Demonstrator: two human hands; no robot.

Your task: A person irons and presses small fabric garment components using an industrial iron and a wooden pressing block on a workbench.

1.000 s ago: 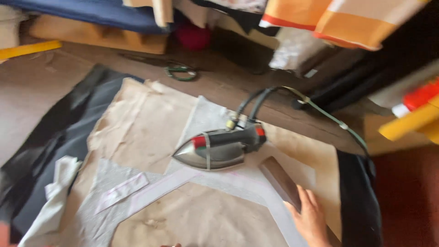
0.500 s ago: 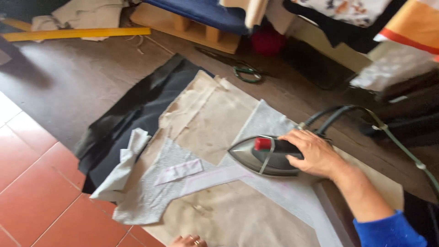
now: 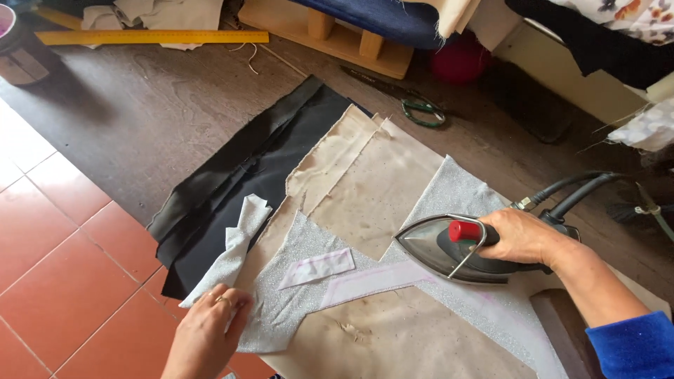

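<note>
My right hand point(image 3: 523, 235) grips the handle of a grey electric iron point(image 3: 439, 245) with a red knob, which rests on a V-shaped piece of silver glittery fabric point(image 3: 449, 189). My left hand point(image 3: 207, 333) presses flat on the lower left end of that fabric point(image 3: 281, 309), by a folded silver strip point(image 3: 235, 249). A small white rectangular patch point(image 3: 317, 267) lies on the silver fabric between my hands. A beige stained cloth point(image 3: 365, 189) lies under the fabric.
Black fabric point(image 3: 239, 189) lies folded to the left of the beige cloth, on a dark floor board point(image 3: 140, 119). Green-handled scissors point(image 3: 418, 109), a yellow ruler point(image 3: 151, 36) and a wooden frame point(image 3: 330, 38) lie at the back. Red tiles point(image 3: 63, 260) are at left. The iron's cord point(image 3: 583, 189) runs right.
My right hand, off the iron a second ago, took its handle and has held it since. My left hand has come in and pressed onto the fabric's left end. The view shifted left.
</note>
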